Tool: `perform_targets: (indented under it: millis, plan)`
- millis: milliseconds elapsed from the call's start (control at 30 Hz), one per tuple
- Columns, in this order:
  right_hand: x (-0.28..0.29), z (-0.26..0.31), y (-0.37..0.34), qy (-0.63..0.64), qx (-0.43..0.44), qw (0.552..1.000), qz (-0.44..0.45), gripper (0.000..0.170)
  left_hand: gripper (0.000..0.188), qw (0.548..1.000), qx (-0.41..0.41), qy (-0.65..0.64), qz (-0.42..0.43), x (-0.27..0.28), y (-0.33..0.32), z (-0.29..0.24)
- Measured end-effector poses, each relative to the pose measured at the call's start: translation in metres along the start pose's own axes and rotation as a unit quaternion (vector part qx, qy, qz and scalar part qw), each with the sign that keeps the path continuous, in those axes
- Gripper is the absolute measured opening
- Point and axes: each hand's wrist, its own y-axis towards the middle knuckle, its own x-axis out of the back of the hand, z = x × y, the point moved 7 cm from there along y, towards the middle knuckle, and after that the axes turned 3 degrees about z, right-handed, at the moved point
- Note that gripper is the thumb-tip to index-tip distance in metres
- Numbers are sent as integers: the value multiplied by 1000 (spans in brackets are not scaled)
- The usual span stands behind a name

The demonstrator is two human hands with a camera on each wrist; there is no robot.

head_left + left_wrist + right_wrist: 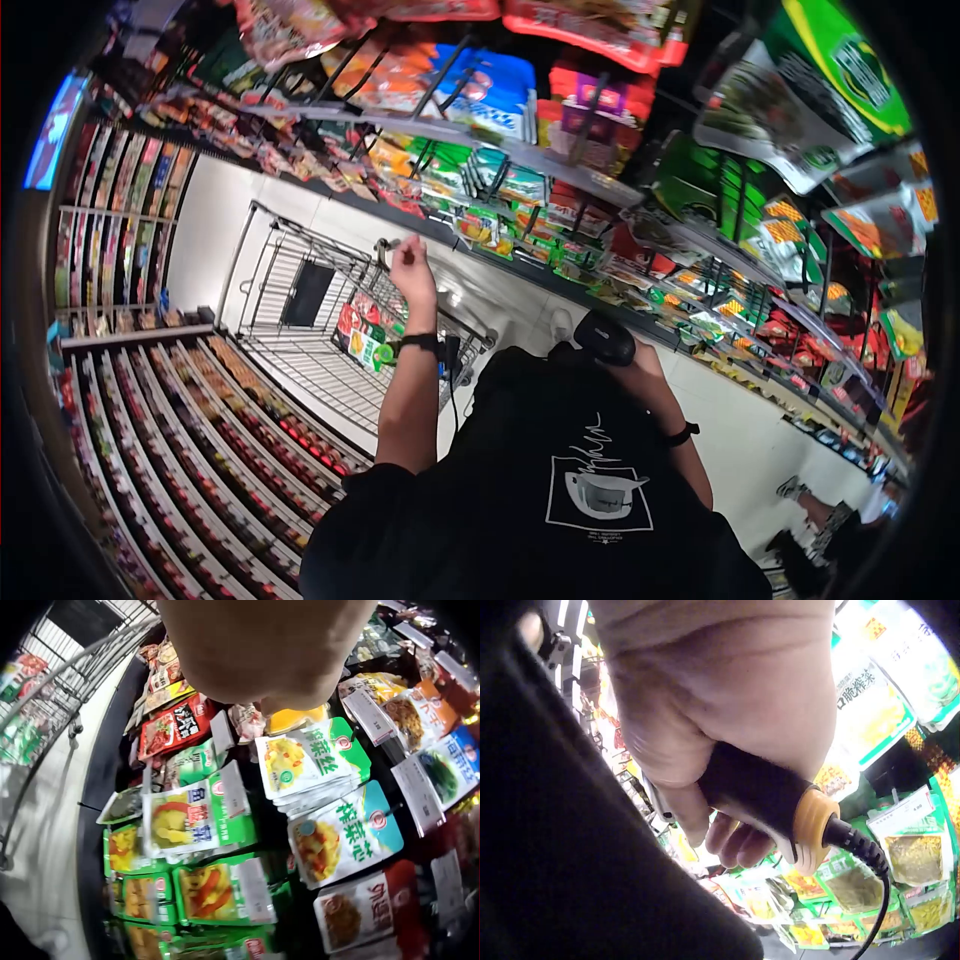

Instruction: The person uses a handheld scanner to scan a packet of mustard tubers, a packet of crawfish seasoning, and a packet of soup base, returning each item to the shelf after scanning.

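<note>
In the head view my left hand [414, 272] hangs between the shopping cart [262, 330] and the packet shelves, its fingers loosely curled and nothing seen in them. Only the blurred heel of that hand [262, 652] shows in the left wrist view, above racks of pickle packets [309, 756]; its fingers are hidden. My right hand [727, 697] grips the black handle of a corded handheld scanner [754, 791], fingers wrapped underneath. An orange collar and cable [874, 862] come from the handle's end. The scanner's rounded black head [605, 338] shows near my shirt front.
Shelves of hanging packets [590, 120] run along the aisle, with price tags [234, 787] on hooks. Several packets [362, 335] lie in the cart. Rows of jars [200, 430] fill the opposite shelf. Another person's leg [815, 508] shows at lower right on the pale floor [690, 385].
</note>
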Motion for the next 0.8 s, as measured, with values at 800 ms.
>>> perform_targets:
  millis: [800]
  plan:
    - [-262, 57, 19, -67, 13, 980, 185, 42, 44, 890, 235, 350, 173, 397, -229, 207]
